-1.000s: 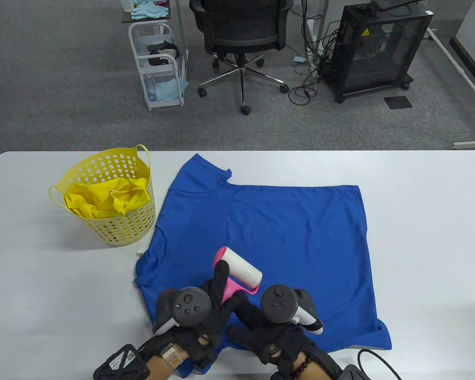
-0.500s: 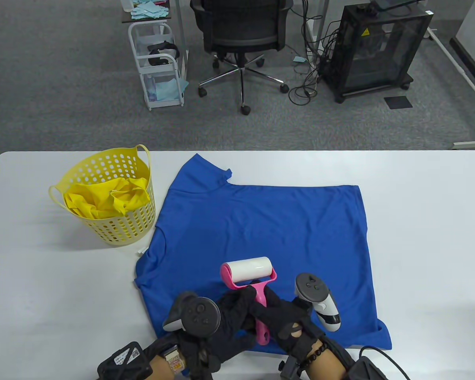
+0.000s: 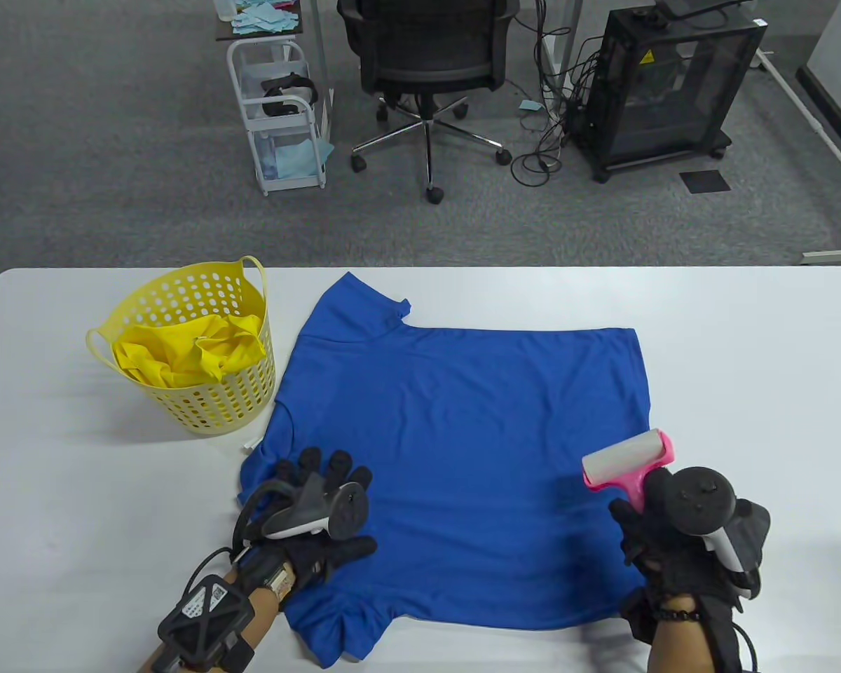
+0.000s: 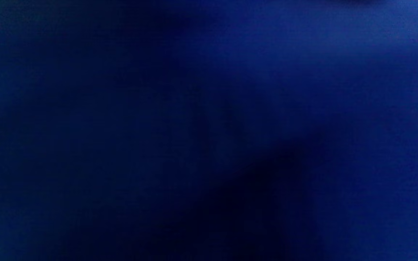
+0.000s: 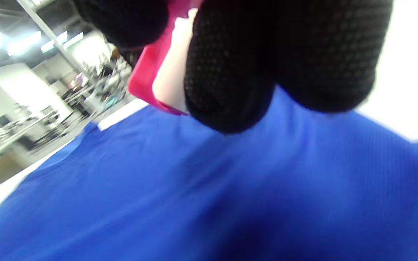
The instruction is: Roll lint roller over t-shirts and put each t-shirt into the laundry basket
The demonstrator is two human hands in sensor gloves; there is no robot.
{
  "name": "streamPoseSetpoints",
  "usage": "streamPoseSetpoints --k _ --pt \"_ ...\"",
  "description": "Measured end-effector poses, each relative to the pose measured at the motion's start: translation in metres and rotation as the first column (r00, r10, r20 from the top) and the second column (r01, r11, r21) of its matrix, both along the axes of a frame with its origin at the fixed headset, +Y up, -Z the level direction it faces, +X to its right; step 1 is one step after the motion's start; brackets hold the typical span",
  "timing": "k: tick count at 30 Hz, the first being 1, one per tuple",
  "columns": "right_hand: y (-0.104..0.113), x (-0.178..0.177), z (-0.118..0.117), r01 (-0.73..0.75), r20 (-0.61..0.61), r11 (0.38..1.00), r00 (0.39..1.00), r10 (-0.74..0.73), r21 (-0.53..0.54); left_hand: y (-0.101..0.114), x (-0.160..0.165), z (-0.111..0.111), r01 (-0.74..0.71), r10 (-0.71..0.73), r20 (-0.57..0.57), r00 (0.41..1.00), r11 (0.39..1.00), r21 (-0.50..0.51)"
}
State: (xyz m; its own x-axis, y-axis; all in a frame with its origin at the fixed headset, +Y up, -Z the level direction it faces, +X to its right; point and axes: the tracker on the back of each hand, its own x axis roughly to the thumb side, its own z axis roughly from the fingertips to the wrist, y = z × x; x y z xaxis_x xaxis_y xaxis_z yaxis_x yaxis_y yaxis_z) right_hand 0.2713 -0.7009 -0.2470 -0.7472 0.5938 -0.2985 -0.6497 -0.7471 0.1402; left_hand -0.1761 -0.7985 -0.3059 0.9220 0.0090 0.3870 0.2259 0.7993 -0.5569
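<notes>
A blue t-shirt (image 3: 462, 434) lies spread flat on the white table (image 3: 757, 364). My left hand (image 3: 322, 491) rests on its near-left part with straight, spread fingers. My right hand (image 3: 662, 533) grips the pink handle of the lint roller (image 3: 627, 459), whose white roll sits at the shirt's right edge. The yellow laundry basket (image 3: 189, 343) stands at the left and holds a yellow t-shirt (image 3: 182, 350). The left wrist view is filled by blue t-shirt (image 4: 209, 130) fabric. In the right wrist view, gloved fingers (image 5: 230, 72) wrap the pink lint roller (image 5: 151, 72) above the blue t-shirt (image 5: 194, 188).
Beyond the table's far edge stand an office chair (image 3: 427, 63), a white trolley (image 3: 280, 119) and a black cabinet (image 3: 666, 84) with cables on the carpet.
The roller passed from both hands at the shirt's near middle to my right hand alone, which carried it to the shirt's right edge. My left hand moved left and flattened on the shirt.
</notes>
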Motion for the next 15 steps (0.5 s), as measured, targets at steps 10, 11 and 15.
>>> streamPoseSetpoints --k 10,11,15 --pt "-0.034 -0.04 -0.046 -0.416 0.045 0.895 0.903 0.428 -0.16 -0.012 -0.009 0.002 -0.06 0.059 -0.027 0.998 0.998 -0.034" --pt "-0.034 -0.045 -0.054 -0.427 0.061 0.891 0.896 0.44 -0.154 -0.012 -0.009 0.002 -0.061 0.06 -0.024 0.998 0.997 -0.044" --pt "-0.032 -0.059 -0.093 -0.473 0.093 0.865 0.866 0.492 -0.166 -0.015 -0.008 0.001 -0.072 0.07 -0.035 0.997 0.994 -0.077"
